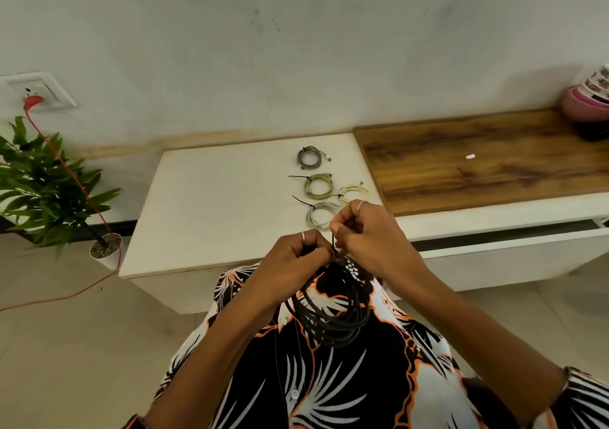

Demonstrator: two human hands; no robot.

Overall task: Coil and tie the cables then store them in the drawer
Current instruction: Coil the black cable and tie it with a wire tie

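A coiled black cable (333,313) hangs in front of my shirt. My left hand (296,257) grips the top of the coil. My right hand (365,230) pinches the black zip tie (334,242) that stands up from the coil's top. On the white cabinet top (214,204) lie several tied coils: a grey one (309,157), a yellow-green one (318,186), a pale yellow one (354,193) and a whitish one (319,214) partly behind my right hand. The drawer (510,247) under the wooden top stands slightly pulled out at the right.
A wooden surface (478,161) with a small white piece (470,156) lies to the right, stacked bowls (586,99) at its far end. A potted plant (49,184) stands on the floor at left, an orange cord (75,181) running from a wall socket (36,92).
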